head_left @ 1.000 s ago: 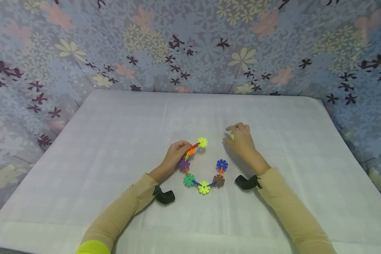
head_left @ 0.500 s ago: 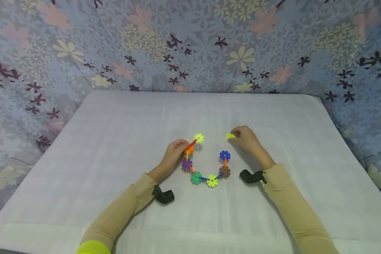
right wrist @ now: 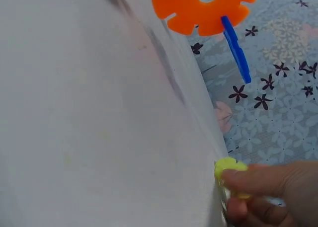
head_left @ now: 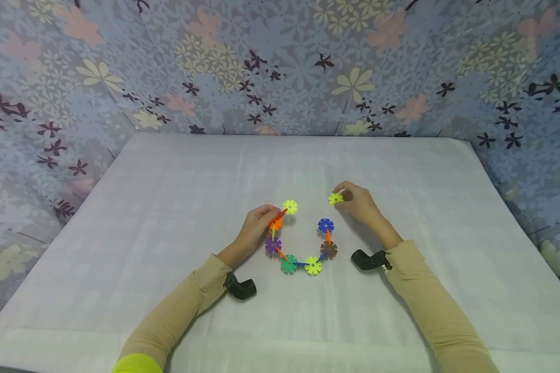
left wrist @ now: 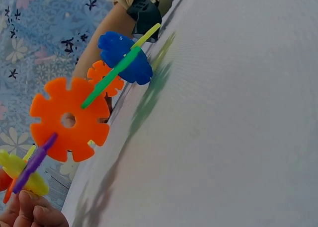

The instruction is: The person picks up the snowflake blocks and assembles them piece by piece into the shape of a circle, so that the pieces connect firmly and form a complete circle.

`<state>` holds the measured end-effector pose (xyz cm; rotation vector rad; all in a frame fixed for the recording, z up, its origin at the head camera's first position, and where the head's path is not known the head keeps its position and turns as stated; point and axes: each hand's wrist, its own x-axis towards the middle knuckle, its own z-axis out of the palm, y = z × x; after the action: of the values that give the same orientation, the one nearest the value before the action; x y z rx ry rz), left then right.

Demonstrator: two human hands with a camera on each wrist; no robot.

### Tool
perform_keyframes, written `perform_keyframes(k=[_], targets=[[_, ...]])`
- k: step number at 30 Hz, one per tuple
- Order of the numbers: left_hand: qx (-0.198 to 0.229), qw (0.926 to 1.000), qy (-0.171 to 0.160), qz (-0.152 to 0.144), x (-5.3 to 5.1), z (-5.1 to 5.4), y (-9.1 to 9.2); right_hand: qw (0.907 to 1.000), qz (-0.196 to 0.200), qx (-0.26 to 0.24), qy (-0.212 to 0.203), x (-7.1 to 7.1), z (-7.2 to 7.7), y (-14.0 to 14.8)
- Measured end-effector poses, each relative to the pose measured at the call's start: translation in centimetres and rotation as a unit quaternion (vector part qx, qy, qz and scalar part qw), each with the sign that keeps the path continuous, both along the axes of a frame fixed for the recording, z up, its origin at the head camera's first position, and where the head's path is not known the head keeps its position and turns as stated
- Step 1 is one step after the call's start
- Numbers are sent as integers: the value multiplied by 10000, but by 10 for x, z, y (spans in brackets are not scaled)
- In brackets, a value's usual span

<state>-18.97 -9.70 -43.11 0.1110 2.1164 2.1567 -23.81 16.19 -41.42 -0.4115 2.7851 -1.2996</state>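
A curved chain of notched plastic discs hangs from my left hand (head_left: 257, 224), which pinches it near an orange disc (head_left: 275, 223). Beyond those fingertips, a yellow disc (head_left: 290, 207) forms one end of the chain. Down the curve come a purple disc (head_left: 273, 245), a green disc (head_left: 289, 264), another yellow disc (head_left: 313, 266) and a brown disc (head_left: 329, 250). The other end is a blue disc (head_left: 325, 226). Between thumb and fingers, my right hand (head_left: 358, 202) pinches a loose yellow disc (head_left: 335, 199), above and right of the blue end and apart from the chain.
A white cloth covers the table (head_left: 168, 176). Behind it hangs a flowered curtain (head_left: 280, 67). Black wrist cameras sit at the left cuff (head_left: 240, 287) and the right cuff (head_left: 368, 260), close to the chain.
The loose yellow disc, mostly hidden by my right hand earlier, now shows at its fingertips. The chain's blue end has risen a little, while my left hand keeps its pinch.
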Motion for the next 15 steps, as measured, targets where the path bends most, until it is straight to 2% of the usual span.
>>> perform_keyframes(k=[3, 6, 10, 15], targets=[[-30, 10000, -33, 8, 0, -1, 0, 9978, 301, -585, -58, 3, 2, -7], [-55, 10000, -24, 24, 0, -1, 0, 9899, 805, -1160, -127, 9, 5, -20], [-29, 9999, 123, -72, 0, -1, 0, 9830, 1232, -1356, 109, 18, 6, -37], [47, 9993, 261, -275, -1, -1, -1, 9809, 1236, -1439, 441, 30, 10, -51]])
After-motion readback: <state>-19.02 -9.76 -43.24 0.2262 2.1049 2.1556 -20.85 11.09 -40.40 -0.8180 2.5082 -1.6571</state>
